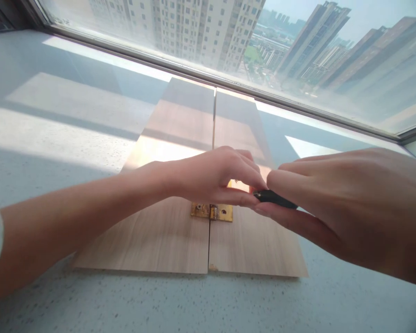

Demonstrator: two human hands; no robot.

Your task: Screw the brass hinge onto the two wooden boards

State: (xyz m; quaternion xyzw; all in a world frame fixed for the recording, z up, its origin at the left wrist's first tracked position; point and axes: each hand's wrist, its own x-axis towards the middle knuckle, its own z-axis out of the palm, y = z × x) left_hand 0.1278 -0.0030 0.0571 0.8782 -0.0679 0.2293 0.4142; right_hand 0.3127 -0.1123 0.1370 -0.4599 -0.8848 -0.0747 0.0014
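Plainly, two boards (152, 236) lie flat on sill (55, 138), edges butted, so brass hinge (212, 212) bridges seam near front. Right hand (343, 208) closed round dark tool (275, 199), held low, sideways. Left hand (215, 178) crosses above hinge, fingertips pinched narrow at tool's tip, seemingly steadying it; anything between them hidden.

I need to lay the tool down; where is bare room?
Bare: the counter left of the left board, and the strip in front of it and the right board. Crowded: the brass hinge, where left hand and right hand meet on the dark tool.
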